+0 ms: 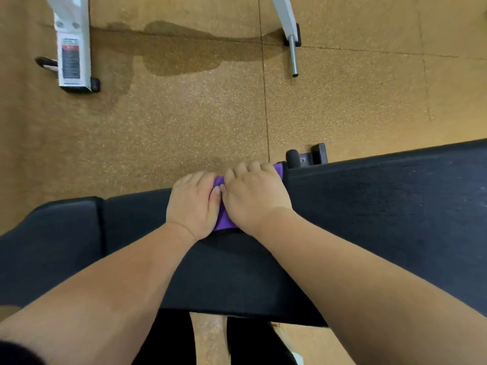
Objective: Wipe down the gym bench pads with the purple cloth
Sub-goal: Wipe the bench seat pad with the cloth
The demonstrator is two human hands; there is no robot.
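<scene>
A purple cloth (pixel 224 219) lies over the far edge of the black bench seat pad (pixel 232 272), mostly covered by my hands. My left hand (pixel 192 204) and my right hand (pixel 253 196) sit side by side on it. Both hands' fingers curl down over the pad's far edge and grip the cloth. A strip of cloth shows between the hands, and a corner shows past my right fingers. The longer black back pad (pixel 382 206) rises to the right. A smaller black pad (pixel 52 233) adjoins on the left.
The bench's black wheel and frame bracket (pixel 305 158) stick out behind the pads. On the tan rubber floor stand a white machine leg (pixel 71 48) and another with a steel peg (pixel 292 48). A dark wet patch (pixel 179 54) lies between them. My dark-clothed legs (pixel 253 343) are under the bench.
</scene>
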